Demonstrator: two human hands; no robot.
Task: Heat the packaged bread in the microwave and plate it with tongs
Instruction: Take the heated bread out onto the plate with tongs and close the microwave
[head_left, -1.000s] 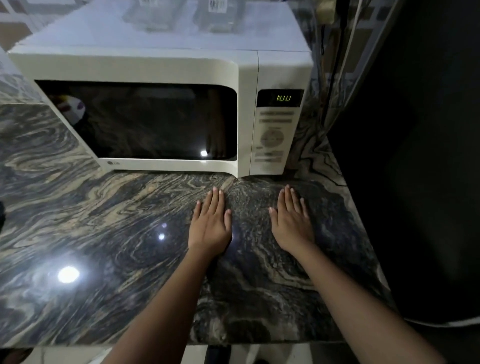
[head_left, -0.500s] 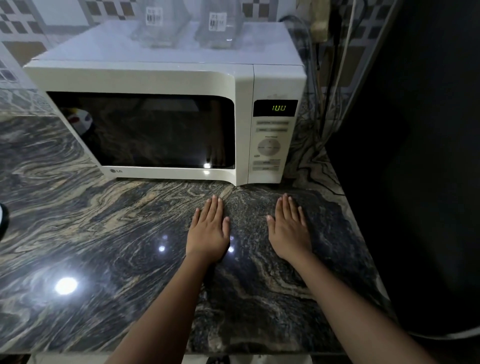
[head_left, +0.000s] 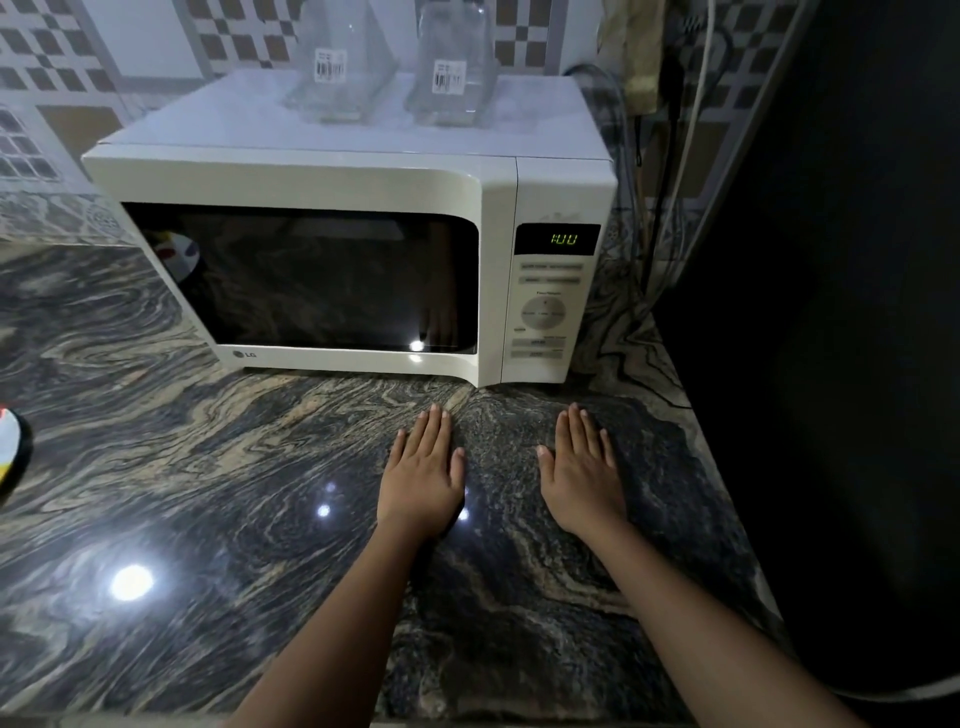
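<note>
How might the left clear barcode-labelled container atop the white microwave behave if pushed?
The left clear container looks rigid and empty, probably light. On the smooth top of the white microwave it would likely slide. Glass or plastic is unclear; possibly breakable.

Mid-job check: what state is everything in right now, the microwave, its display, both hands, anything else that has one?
Microwave: door closed, window dark.
Display: lit, reads 1:00.
Left hand: open, flat on the countertop, holding nothing.
Right hand: open, flat on the countertop, holding nothing.
Left clear container: standing on top of the microwave.
Right clear container: standing on top of the microwave.
Colourful item: cut off at the left edge, state unclear.
</note>
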